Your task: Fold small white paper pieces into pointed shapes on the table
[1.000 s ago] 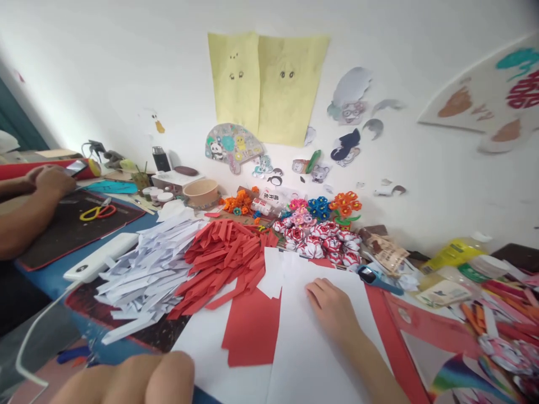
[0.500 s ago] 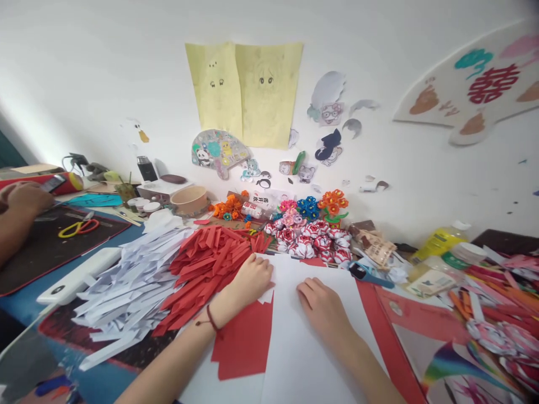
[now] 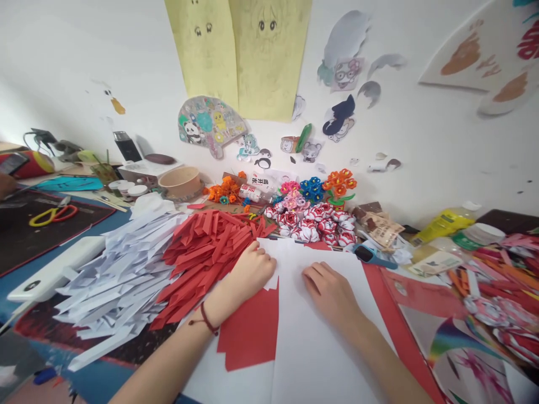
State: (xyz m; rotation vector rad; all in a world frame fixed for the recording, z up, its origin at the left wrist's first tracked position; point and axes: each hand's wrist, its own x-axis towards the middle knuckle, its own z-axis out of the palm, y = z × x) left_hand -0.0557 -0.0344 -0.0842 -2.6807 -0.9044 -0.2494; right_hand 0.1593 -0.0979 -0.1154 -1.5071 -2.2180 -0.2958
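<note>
A large white paper sheet [image 3: 328,353] lies in front of me, over red paper [image 3: 248,336]. At its upper left edge is my left hand [image 3: 254,266], with fingers curled down on a bit of white paper; the fingertips are partly hidden. My right hand [image 3: 330,289] rests on the sheet, fingers loosely bent and tips touching the surface. A dark red cord bracelet [image 3: 205,320] circles the left wrist. Just left of that hand is a heap of folded red paper strips [image 3: 206,247], and beside it a pile of white paper strips [image 3: 126,275].
Red-and-white paper flowers [image 3: 320,221] stand beyond the sheet. Bottles [image 3: 446,224] and coloured strips [image 3: 505,275] are at the right. On the left are a white power bank [image 3: 59,269], scissors [image 3: 53,214] and a co-worker's hand [image 3: 6,185] at the edge.
The camera view has tilted down and shifted somewhat to the right. Both of my hands stay at nearly the same places on the paper. The co-worker's hand shows less.
</note>
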